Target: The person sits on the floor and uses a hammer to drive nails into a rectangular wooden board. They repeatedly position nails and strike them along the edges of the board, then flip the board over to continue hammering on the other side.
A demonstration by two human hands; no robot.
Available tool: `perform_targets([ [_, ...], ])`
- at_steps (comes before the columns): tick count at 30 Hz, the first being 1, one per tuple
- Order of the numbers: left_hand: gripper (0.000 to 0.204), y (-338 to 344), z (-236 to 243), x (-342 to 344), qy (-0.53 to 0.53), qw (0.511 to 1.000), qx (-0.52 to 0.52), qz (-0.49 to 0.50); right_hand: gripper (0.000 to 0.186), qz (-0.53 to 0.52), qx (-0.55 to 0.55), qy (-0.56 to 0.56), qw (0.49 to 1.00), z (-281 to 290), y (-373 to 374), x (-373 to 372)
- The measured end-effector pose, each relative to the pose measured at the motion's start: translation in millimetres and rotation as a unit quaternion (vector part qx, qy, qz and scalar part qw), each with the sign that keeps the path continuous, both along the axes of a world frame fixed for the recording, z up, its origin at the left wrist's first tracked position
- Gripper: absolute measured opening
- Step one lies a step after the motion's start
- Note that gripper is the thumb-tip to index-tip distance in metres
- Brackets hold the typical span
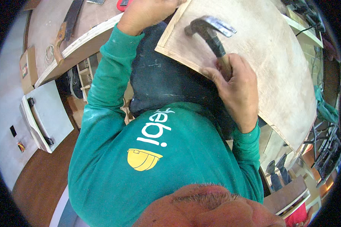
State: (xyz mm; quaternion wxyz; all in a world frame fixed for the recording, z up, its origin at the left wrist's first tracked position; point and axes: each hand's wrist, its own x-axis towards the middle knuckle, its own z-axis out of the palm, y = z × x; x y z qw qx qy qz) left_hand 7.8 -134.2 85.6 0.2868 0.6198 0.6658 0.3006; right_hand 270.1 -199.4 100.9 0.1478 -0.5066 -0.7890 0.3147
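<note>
My right hand (238, 87) is closed around the handle of a claw hammer (215, 43). The hammer's head is raised over a large pale wooden panel (280, 72), its metal claw pointing right and slightly blurred. Thin wooden strips (171, 32) run along the panel's left and near edges. My left hand (149, 15) is at the panel's far left corner. Its fingers are largely cut off by the top of the picture, so what they hold or touch is hidden. The panel extends over my dark-clothed lap (166, 72) and off to the right.
A workbench (98, 19) on the left bears a handsaw (59, 41) and a red object (122, 4). Below it are a cardboard box (28, 70) and a white board with dark hinges (57, 113). Dark tangled items (327, 151) and a green cloth (325, 106) are at right.
</note>
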Motion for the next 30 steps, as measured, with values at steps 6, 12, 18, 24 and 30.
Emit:
perform_targets([
  [6, 0.022, -10, -33, -5, 0.033, 0.998, 0.045, -0.033, 0.034, 0.013, -0.040, -0.057, 0.997, -23, -11, 11],
  [12, 0.023, -4, -7, -6, 0.032, 0.996, 0.023, 0.076, 0.034, 0.055, -0.072, -0.045, 0.995, -22, -9, 15],
  [18, 0.021, 9, -25, -2, 0.004, 0.996, 0.087, 0.018, 0.035, 0.040, -0.041, -0.048, 0.997, -26, -17, 14],
  [24, 0.020, 7, -27, 5, -0.007, 0.998, 0.064, 0.021, 0.028, 0.062, -0.076, -0.061, 0.993, -26, -20, 20],
  [30, 0.021, 1, -33, -11, -0.054, 0.995, 0.056, 0.064, 0.025, 0.055, -0.087, -0.063, 0.993, -24, -23, 20],
])
